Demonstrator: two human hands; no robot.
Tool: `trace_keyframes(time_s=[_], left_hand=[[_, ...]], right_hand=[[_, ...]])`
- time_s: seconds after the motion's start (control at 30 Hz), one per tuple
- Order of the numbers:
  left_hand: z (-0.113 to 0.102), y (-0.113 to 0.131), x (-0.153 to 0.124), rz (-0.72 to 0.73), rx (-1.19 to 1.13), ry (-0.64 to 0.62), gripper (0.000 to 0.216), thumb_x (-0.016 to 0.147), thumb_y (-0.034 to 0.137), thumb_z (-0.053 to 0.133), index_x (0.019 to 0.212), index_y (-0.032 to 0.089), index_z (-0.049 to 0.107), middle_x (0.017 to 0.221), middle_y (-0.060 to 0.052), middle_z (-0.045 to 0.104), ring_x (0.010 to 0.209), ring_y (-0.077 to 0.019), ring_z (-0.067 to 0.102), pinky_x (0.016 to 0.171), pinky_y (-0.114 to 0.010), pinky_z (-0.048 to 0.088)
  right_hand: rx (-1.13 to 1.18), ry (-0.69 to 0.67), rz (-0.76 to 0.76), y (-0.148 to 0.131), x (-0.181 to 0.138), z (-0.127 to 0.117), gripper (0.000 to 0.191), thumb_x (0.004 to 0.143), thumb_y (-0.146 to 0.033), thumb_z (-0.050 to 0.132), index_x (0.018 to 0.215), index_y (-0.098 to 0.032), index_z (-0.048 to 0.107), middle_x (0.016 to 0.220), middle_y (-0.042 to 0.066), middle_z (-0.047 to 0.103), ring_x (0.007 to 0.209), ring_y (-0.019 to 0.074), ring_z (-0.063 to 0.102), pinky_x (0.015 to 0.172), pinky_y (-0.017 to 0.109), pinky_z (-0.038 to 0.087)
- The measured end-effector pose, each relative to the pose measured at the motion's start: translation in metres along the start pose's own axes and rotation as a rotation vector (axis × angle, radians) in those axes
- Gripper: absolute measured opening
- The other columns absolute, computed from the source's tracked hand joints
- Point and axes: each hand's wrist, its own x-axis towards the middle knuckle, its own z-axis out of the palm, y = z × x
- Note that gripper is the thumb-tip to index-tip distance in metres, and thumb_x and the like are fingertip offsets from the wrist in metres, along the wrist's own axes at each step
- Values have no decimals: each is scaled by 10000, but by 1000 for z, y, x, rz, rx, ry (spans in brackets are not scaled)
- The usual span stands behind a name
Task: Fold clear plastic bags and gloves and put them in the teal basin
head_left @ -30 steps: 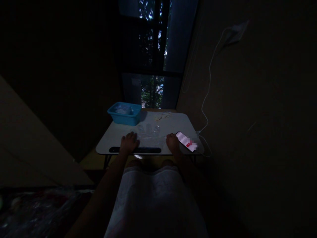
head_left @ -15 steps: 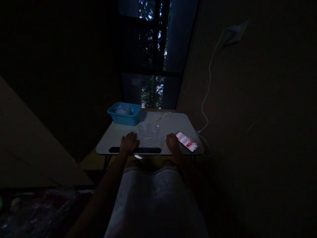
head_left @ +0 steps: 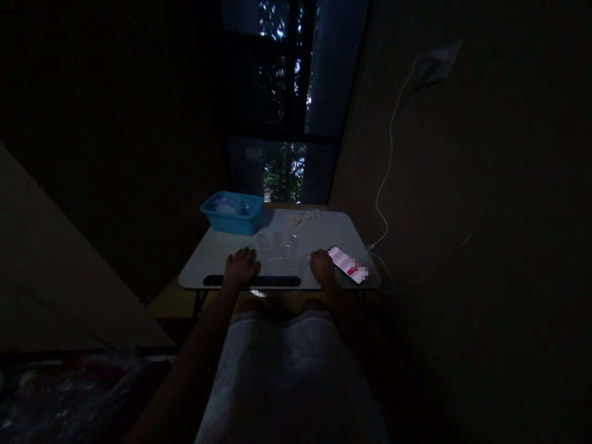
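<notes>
In a dim room a clear plastic glove (head_left: 279, 253) lies flat on a small white table (head_left: 324, 231). My left hand (head_left: 241, 267) rests at the glove's left edge with its fingers stretched out flat. To the right of the glove, my right hand (head_left: 322, 267) sits with its fingers curled down at the glove's cuff corner; what they pinch is too dark to make out. A lit phone (head_left: 348, 263) lies just right of that hand.
A blue plastic tub (head_left: 231, 214) stands at the table's back left. Pale small items (head_left: 304, 216) lie at the back middle. A white charging cable (head_left: 386, 179) runs up the right wall. A dark slot (head_left: 252, 281) runs along the table's front edge. A window is behind.
</notes>
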Motion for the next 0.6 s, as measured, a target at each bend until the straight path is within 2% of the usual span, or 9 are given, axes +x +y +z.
trace_keyframes(time_s=[0.6], left_hand=[[-2,0,1,-17,-12,-42,495,830,386,311,1267,167,387,1359,-125,372,1238,-264,322,976,-469,253]], right_hand=[[15,21,-11,1,0,1,255,842,-157,366,903,-126,612,934,112,593,891,194,504,772,276,355]])
